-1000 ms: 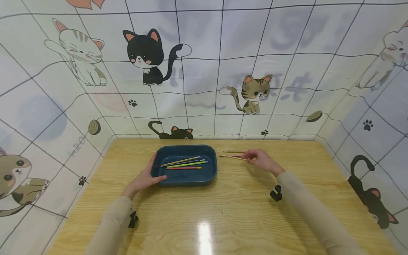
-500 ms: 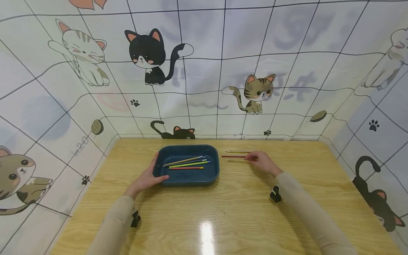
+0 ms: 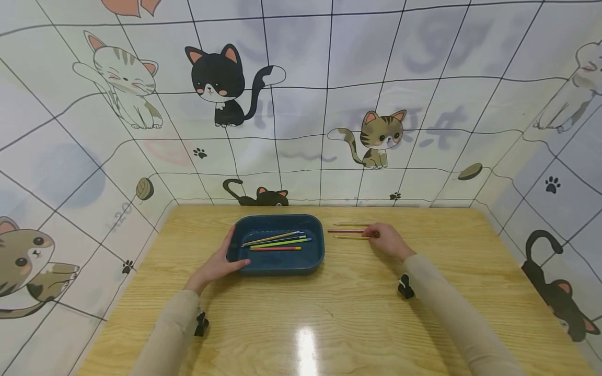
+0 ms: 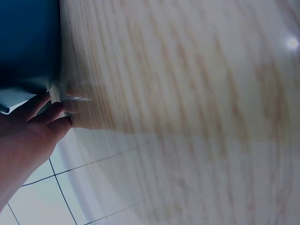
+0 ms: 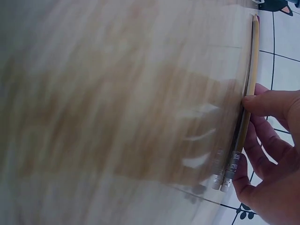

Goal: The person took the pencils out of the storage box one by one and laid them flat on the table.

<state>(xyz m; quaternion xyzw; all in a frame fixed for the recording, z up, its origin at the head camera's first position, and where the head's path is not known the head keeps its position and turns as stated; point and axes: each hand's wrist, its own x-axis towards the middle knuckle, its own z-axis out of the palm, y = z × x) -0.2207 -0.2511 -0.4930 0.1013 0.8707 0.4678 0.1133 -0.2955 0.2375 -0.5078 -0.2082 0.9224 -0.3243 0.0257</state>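
Your left hand (image 3: 217, 266) is spread against the left end of the blue tray (image 3: 277, 271), centre frame, thumb at its near rim. A lime pencil (image 3: 281, 243) and an orange pencil (image 3: 275, 249) lie inside with others. Right of centre, your right hand (image 3: 388, 241) pinches a yellow pencil (image 5: 251, 70) between thumb and fingers; a red pencil (image 3: 345, 231) lies just beyond it on the wooden table (image 3: 263, 324).

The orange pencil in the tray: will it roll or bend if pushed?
The orange pencil looks thin and straight, so probably light and stiff. Lying loose, it may roll, though the tray has raised sides that should stop it.
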